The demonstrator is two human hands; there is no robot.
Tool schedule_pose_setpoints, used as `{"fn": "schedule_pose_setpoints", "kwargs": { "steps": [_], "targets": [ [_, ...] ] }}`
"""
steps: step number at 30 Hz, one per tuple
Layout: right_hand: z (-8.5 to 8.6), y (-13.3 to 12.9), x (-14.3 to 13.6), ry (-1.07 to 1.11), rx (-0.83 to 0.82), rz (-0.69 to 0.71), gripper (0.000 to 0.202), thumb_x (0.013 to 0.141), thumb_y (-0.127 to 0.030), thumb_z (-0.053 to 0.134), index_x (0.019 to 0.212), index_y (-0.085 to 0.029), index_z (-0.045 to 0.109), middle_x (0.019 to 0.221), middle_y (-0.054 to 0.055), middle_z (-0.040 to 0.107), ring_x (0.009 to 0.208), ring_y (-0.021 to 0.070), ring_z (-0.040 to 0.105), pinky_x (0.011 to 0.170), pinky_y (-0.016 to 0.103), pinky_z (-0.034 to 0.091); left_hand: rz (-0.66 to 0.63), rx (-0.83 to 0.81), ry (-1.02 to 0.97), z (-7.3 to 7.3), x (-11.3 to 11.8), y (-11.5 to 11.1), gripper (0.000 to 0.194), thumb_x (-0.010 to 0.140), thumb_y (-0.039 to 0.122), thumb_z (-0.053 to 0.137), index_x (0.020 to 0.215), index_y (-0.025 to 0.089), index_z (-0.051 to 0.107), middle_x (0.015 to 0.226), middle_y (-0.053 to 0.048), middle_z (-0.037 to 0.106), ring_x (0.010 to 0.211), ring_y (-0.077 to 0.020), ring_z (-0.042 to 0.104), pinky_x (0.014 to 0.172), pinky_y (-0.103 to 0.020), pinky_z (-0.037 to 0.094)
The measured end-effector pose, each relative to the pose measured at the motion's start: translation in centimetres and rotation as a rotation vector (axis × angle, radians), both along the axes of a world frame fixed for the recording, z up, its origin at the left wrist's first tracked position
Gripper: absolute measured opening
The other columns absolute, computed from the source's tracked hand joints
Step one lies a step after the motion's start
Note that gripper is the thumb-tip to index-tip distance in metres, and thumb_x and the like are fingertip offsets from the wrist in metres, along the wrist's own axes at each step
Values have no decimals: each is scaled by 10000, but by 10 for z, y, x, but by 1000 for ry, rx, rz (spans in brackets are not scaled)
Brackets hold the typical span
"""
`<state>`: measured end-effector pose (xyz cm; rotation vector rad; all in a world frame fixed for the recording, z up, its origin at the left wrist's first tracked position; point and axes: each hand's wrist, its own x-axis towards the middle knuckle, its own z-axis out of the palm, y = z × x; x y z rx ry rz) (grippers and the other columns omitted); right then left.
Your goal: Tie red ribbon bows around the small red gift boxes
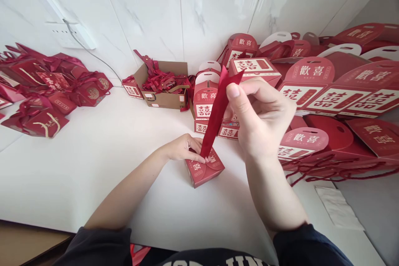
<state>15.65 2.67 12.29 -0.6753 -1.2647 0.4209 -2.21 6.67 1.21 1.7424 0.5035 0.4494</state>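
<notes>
A small red gift box (205, 173) with pale lettering rests on the white table before me. My left hand (187, 148) holds it from the left, thumb and fingers closed over its top where a ribbon comes out. That dark red ribbon (215, 120) stretches up from the box, pulled taut and slanting right. Its upper part is pinched between thumb and forefinger of my right hand (262, 112), raised well above the box. The ribbon's loose end sticks out past the fingertips. Part of the box top is hidden by my left fingers.
Behind the box stands an open cardboard carton (165, 99) full of red ribbons. Stacked red handled boxes (311, 87) crowd the right side. Red ribboned gift bags and boxes (59, 99) lie at the far left. White tissues (338, 208) lie near the right edge; a cable (93, 55) runs along the wall.
</notes>
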Motion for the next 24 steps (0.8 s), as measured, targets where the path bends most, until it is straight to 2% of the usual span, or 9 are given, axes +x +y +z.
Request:
{"fn": "schedule_pose_setpoints", "kwargs": {
  "steps": [3, 5, 7, 10, 14, 16, 17, 20, 24],
  "targets": [
    [6, -12, 2, 16, 48, -19, 183, 873, -202, 675, 695, -236, 647, 553, -37, 539, 514, 128, 507, 565, 326, 454, -83, 25, 20, 11, -4, 2, 143, 755, 286, 783, 871, 205, 811, 976, -100, 771, 981, -246, 697, 937, -363, 534],
    [9, -20, 4, -18, 47, -8, 171, 874, -190, 673, 714, -248, 659, 543, -36, 553, 516, 133, 525, 564, 324, 468, -124, 55, 41, 13, -6, 4, 124, 760, 267, 778, 868, 215, 811, 989, -95, 772, 991, -246, 696, 965, -375, 525],
    [8, -20, 3, -43, 10, 60, 154, 873, -201, 679, 724, -237, 663, 556, -32, 579, 510, 129, 546, 533, 309, 474, -119, 56, 37, 7, -6, 7, 127, 759, 272, 779, 860, 200, 809, 994, -103, 770, 1012, -256, 692, 970, -381, 524],
    [-4, -1, -2, -51, -132, 216, 158, 892, -296, 658, 769, -197, 650, 625, -13, 635, 532, 131, 608, 520, 286, 511, -94, 33, 26, -7, -3, 9, 175, 738, 284, 797, 872, 172, 801, 994, -117, 767, 1048, -265, 680, 961, -379, 529],
    [-29, 29, -4, -293, -336, 300, 247, 939, -395, 556, 989, -175, 655, 970, 78, 716, 831, 191, 700, 688, 325, 572, -66, 2, 27, -16, -1, 6, 206, 718, 280, 814, 892, 171, 799, 973, -110, 772, 993, -242, 700, 948, -358, 531],
    [-40, 29, 2, -539, -359, 249, 272, 938, -353, 557, 1147, -192, 622, 1204, 109, 656, 1090, 227, 633, 871, 368, 531, -31, -17, 12, -15, -1, 4, 198, 726, 285, 808, 884, 168, 801, 940, -111, 776, 954, -235, 709, 922, -342, 539],
    [-46, 24, 7, -641, -364, 222, 255, 957, -315, 516, 1155, -191, 618, 1223, 114, 643, 1128, 233, 609, 912, 377, 503, -25, -16, 6, -14, -1, 3, 184, 730, 286, 804, 866, 162, 804, 921, -117, 777, 934, -233, 711, 895, -330, 547],
    [-63, 1, 24, -852, -489, 191, 253, 984, -232, 410, 941, -178, 653, 924, 79, 674, 877, 208, 642, 793, 342, 485, -28, 25, -15, -12, -1, 2, 144, 727, 272, 807, 795, 146, 809, 860, -136, 774, 845, -216, 710, 789, -290, 559],
    [-89, -22, 45, -844, -613, 204, 244, 970, -253, 452, 831, -187, 641, 850, 50, 620, 781, 178, 595, 726, 308, 448, -35, 66, -31, -13, 0, 4, 137, 716, 244, 815, 814, 148, 813, 857, -146, 773, 838, -215, 704, 784, -290, 554]
  ]
}}
